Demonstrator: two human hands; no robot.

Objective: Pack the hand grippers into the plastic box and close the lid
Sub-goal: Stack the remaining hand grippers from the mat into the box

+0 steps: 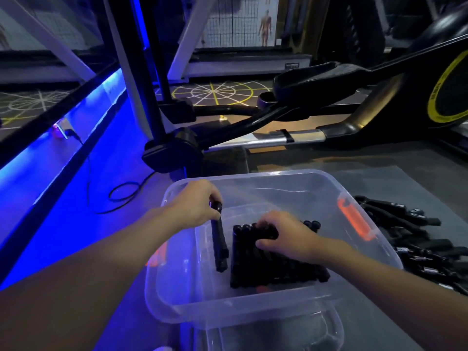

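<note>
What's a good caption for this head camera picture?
Left hand lowers a hand gripper into the plastic box.

A black exercise machine (354,97) with a yellow-ringed wheel (448,89) stands behind on the grey floor (379,168). A black cable (121,196) loops beside a blue-lit strip (76,138). Anatomy posters (263,21) hang farther back.

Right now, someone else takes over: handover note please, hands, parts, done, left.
Left hand: gripping one hand gripper by its top end, lowering it into the plastic box.
Right hand: resting on the packed row of grippers in the box; grasp unclear.
Done: one row packed.
Left: seat this gripper, pack the loose pile to the right of the box, close the lid; its location is unclear.
</note>
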